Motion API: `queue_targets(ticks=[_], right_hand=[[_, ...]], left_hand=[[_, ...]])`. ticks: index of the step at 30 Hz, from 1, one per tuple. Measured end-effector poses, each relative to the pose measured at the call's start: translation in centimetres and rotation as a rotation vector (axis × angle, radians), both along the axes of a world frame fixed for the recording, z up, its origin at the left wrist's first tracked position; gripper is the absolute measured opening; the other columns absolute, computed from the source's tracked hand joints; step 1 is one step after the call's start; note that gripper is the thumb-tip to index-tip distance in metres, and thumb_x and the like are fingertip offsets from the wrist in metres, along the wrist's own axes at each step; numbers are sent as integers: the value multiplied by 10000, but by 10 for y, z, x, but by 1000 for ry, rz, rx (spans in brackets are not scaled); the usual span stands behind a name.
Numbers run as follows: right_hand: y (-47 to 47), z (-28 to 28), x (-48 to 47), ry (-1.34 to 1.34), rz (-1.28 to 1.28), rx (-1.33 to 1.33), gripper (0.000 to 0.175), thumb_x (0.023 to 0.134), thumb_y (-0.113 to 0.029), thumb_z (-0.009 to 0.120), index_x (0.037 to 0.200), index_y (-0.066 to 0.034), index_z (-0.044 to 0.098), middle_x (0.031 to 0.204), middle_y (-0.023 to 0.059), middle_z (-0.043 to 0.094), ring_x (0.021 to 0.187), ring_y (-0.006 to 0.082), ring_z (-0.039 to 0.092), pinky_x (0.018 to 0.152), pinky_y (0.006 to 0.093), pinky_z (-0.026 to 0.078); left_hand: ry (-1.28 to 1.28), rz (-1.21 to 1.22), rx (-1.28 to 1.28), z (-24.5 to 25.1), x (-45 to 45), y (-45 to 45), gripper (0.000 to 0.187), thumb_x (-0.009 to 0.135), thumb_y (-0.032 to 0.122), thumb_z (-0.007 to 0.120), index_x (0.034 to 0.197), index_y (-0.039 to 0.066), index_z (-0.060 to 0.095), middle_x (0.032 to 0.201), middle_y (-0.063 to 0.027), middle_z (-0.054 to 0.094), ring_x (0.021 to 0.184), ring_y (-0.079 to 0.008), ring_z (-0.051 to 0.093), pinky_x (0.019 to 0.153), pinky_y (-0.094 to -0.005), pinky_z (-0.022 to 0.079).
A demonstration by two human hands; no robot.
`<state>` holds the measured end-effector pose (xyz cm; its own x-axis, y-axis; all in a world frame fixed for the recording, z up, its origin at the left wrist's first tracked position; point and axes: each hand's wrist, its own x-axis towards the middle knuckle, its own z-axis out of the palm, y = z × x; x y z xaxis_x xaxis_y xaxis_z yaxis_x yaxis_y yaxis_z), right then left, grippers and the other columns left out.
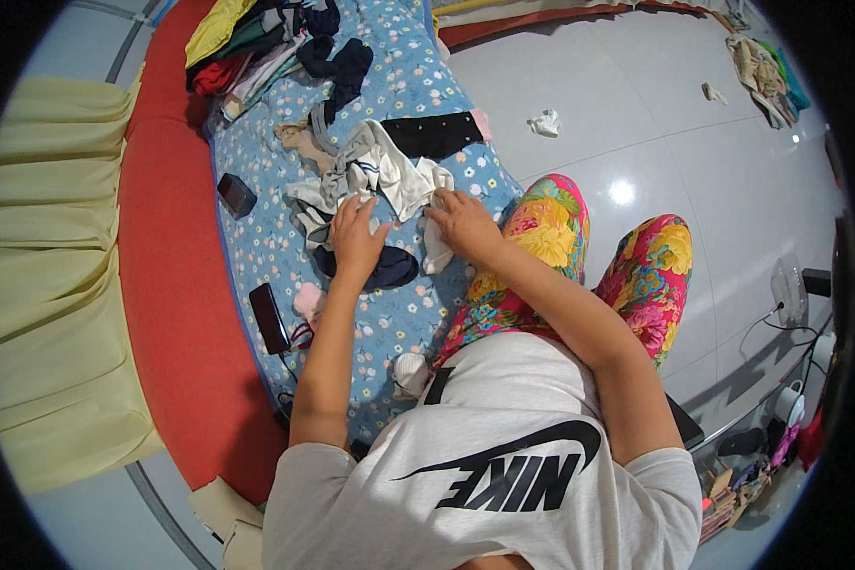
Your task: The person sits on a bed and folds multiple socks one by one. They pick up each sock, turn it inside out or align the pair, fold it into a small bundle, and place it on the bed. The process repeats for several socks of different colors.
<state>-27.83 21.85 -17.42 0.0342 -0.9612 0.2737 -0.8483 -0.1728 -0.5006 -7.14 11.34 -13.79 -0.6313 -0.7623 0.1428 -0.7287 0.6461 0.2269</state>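
White and grey socks (392,174) lie in a loose heap on a blue flowered cover (392,349). My left hand (355,239) rests at the heap's near edge with its fingers spread, just above a dark navy sock bundle (393,269). At the right side of the heap, my right hand (463,222) touches a white sock (438,246); whether its fingers pinch the cloth cannot be told. Beyond the heap lie a black sock with a pink end (438,135) and a beige sock (305,142). A pink balled item (310,301) is left of my left forearm.
A smartphone (269,318) with a cable and a dark box (236,196) lie by the red sofa back (178,285). Folded clothes (249,53) are piled at the far left. A rolled white ribbed item (410,375) sits near my lap. White cloth (544,123) lies on the tiled floor.
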Motion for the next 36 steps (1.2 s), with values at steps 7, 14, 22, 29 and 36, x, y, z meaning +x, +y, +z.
queue_targets(ticks=[7,14,22,29,36], right_hand=[[-3,-7,-8,-112,-43,76,154,751,-72,600,900,-75,636,942,147,591,902,343,609,782,430,497],[4,-1,-10,-268,-122,113,93,761,-60,588,835,-68,643,917,148,597,884,346,617,774,428,501],[-2,10,-9,-368,-323,134,213,889,-219,571,1036,-66,583,933,171,598,854,375,628,727,456,516],[-15,10,-10,-246,-433,134,365,862,-264,629,1125,-38,517,1035,190,613,852,374,644,704,451,529],[-21,-4,-17,-271,-300,207,312,772,-177,666,1024,-26,560,955,178,621,863,358,634,735,429,516]], left_hand=[[-66,-101,-24,-19,-34,2,494,745,231,773,1201,104,632,1392,-179,452,1308,-373,387,1072,-504,288],[592,261,344,7,-35,-27,243,884,186,641,1063,23,617,1087,-128,628,982,-254,619,858,-377,489],[1523,241,901,87,-5,-32,289,949,182,529,1173,0,511,1191,-144,583,1060,-271,602,944,-408,484],[1516,394,869,74,17,-37,197,941,197,547,1090,68,559,1057,-51,623,951,-180,603,835,-340,461],[1458,325,831,87,7,-18,180,962,215,539,1060,65,550,1037,-53,619,945,-177,607,813,-336,475]])
